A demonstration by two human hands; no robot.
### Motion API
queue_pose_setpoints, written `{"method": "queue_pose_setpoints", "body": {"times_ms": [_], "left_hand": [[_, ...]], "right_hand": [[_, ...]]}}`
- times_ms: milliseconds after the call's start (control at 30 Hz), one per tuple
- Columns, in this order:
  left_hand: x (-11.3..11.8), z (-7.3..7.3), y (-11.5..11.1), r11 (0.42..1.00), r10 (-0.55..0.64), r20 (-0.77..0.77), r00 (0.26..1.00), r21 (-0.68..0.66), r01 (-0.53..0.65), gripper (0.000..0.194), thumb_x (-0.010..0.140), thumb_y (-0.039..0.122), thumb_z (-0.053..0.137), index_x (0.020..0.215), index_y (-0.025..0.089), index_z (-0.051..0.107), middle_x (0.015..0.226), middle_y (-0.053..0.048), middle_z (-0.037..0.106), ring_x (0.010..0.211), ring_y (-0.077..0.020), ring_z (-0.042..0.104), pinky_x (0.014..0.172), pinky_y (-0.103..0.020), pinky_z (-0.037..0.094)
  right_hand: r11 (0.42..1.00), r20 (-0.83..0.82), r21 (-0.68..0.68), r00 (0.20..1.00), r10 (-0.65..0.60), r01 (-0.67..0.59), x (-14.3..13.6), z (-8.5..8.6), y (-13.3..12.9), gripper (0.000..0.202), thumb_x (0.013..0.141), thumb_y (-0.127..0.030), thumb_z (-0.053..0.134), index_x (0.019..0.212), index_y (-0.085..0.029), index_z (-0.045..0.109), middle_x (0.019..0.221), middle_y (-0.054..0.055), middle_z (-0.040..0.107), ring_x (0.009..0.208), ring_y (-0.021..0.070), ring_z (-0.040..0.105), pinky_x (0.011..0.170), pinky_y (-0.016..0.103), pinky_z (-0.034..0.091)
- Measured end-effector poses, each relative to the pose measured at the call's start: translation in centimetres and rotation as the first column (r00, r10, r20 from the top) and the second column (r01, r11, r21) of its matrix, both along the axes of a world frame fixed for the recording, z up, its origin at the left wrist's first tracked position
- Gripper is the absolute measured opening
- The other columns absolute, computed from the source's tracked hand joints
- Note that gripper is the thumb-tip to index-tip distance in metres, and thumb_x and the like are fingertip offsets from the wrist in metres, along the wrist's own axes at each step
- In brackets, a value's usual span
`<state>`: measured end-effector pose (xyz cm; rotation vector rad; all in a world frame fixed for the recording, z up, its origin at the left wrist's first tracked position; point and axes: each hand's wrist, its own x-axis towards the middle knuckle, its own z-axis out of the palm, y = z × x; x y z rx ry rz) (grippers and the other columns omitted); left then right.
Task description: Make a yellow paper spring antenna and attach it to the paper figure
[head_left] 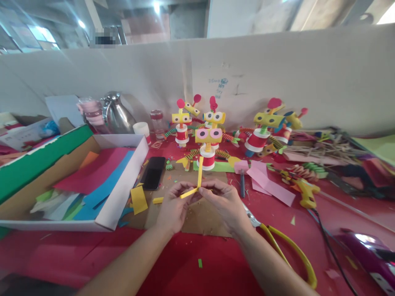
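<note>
My left hand (176, 205) and my right hand (224, 201) meet over a brown cardboard sheet (203, 224). Between their fingertips they pinch yellow paper strips (200, 170); one strip points up and another slants down to the left, joined at a corner. Both hands are closed on them. A short yellow strip (158, 200) lies beside my left hand, and a yellow paper piece (139, 200) rests further left. Just behind my fingers stands a paper robot figure (208, 135) with a yellow head, pink-ringed eyes and pleated arms. Scissors with yellow handles (286, 246) lie partly behind my right forearm.
On the left stands a box (123, 193) of coloured paper, with a black phone (153, 172) beside it. Several more figures (261, 127) line the back near a steel jug (117, 113). To the right are pink paper (271, 185), a yellow glue gun (308, 193) and its cable.
</note>
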<state>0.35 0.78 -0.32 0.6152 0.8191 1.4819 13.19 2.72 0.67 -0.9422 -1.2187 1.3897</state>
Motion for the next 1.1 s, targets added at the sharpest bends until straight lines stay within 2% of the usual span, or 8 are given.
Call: {"method": "queue_pose_setpoints", "body": {"times_ms": [100, 233, 400, 500, 600, 767, 967, 1100], "left_hand": [[-0.2, -0.2, 0.1, 1.0, -0.004, -0.019, 1.0, -0.014, 0.004, 0.017, 0.061, 0.016, 0.078, 0.071, 0.016, 0.064, 0.072, 0.001, 0.065, 0.069, -0.012, 0.063, 0.073, -0.029, 0.053], [-0.5, -0.2, 0.2, 0.999, -0.039, -0.026, 0.999, -0.007, 0.039, 0.017, 0.06, 0.016, 0.079, 0.071, 0.015, 0.065, 0.071, 0.001, 0.066, 0.068, -0.0105, 0.062, 0.069, -0.025, 0.052], [-0.7, -0.2, 0.4, 0.999, -0.043, 0.003, 0.999, -0.001, 0.043, 0.016, 0.064, 0.015, 0.077, 0.074, 0.014, 0.065, 0.074, 0.0, 0.066, 0.071, -0.0104, 0.063, 0.073, -0.025, 0.052], [-0.7, -0.1, 0.4, 0.999, -0.025, 0.014, 1.0, 0.021, 0.025, 0.013, 0.066, 0.015, 0.076, 0.074, 0.015, 0.065, 0.073, 0.002, 0.065, 0.068, -0.0083, 0.062, 0.069, -0.022, 0.052], [-0.6, -0.1, 0.4, 0.999, -0.024, 0.024, 0.999, 0.034, 0.023, 0.012, 0.067, 0.013, 0.075, 0.074, 0.014, 0.065, 0.071, 0.002, 0.064, 0.066, -0.0068, 0.061, 0.067, -0.019, 0.052], [-0.9, -0.1, 0.5, 0.998, -0.065, 0.08, 0.995, 0.024, 0.063, 0.017, 0.066, 0.012, 0.075, 0.075, 0.015, 0.061, 0.072, 0.003, 0.064, 0.069, -0.008, 0.062, 0.068, -0.02, 0.052], [-1.6, 0.6, 0.4, 0.982, -0.178, 0.157, 0.971, -0.033, 0.185, 0.028, 0.065, 0.012, 0.076, 0.084, 0.019, 0.057, 0.063, 0.005, 0.059, 0.057, -0.0074, 0.058, 0.055, -0.019, 0.046], [-1.5, 0.5, 0.4, 0.974, -0.204, 0.214, 0.955, -0.054, 0.22, 0.027, 0.064, 0.014, 0.077, 0.083, 0.018, 0.058, 0.071, 0.004, 0.061, 0.06, -0.0064, 0.058, 0.06, -0.019, 0.046]], "right_hand": [[0.999, 0.015, 0.036, 1.0, 0.01, -0.011, 0.0, 0.0, 0.0, 0.011, 0.069, -0.027, 0.071, 0.076, -0.019, 0.071, 0.074, 0.002, 0.068, 0.069, 0.016, 0.064, 0.066, 0.029, 0.052], [0.981, 0.096, 0.192, 0.995, -0.035, 0.016, 0.0, -0.1, 0.1, 0.007, 0.072, -0.025, 0.07, 0.077, -0.022, 0.073, 0.077, 0.002, 0.067, 0.072, 0.0159, 0.063, 0.065, 0.028, 0.052], [0.936, 0.226, 0.352, 0.971, -0.073, -0.012, 0.2, 0.2, -0.1, 0.015, 0.077, -0.019, 0.065, 0.087, -0.025, 0.075, 0.09, 0.005, 0.068, 0.09, 0.0193, 0.063, 0.08, 0.033, 0.051], [0.926, 0.259, 0.377, 0.962, -0.086, -0.019, 0.2, 0.3, -0.3, 0.018, 0.076, -0.018, 0.066, 0.091, -0.025, 0.074, 0.095, 0.006, 0.067, 0.098, 0.0208, 0.061, 0.086, 0.035, 0.05], [0.936, 0.25, 0.351, 0.964, -0.088, -0.006, 0.1, 0.1, -0.3, 0.015, 0.077, -0.024, 0.067, 0.091, -0.024, 0.074, 0.099, 0.006, 0.066, 0.098, 0.0211, 0.061, 0.083, 0.034, 0.051], [0.931, 0.262, 0.364, 0.962, -0.071, -0.03, 0.1, 0.2, -0.1, 0.012, 0.08, -0.026, 0.066, 0.088, -0.024, 0.073, 0.094, 0.005, 0.066, 0.097, 0.0204, 0.061, 0.083, 0.034, 0.05], [0.866, 0.332, 0.484, 0.942, -0.05, -0.125, 0.4, 0.9, -0.1, 0.013, 0.081, -0.024, 0.064, 0.092, -0.025, 0.07, 0.09, 0.004, 0.065, 0.088, 0.0193, 0.061, 0.082, 0.035, 0.05], [0.814, 0.354, 0.569, 0.928, -0.115, -0.117, 0.4, 0.7, -0.3, 0.016, 0.079, -0.02, 0.065, 0.093, -0.027, 0.069, 0.092, 0.005, 0.064, 0.086, 0.0193, 0.062, 0.076, 0.033, 0.051]]}}
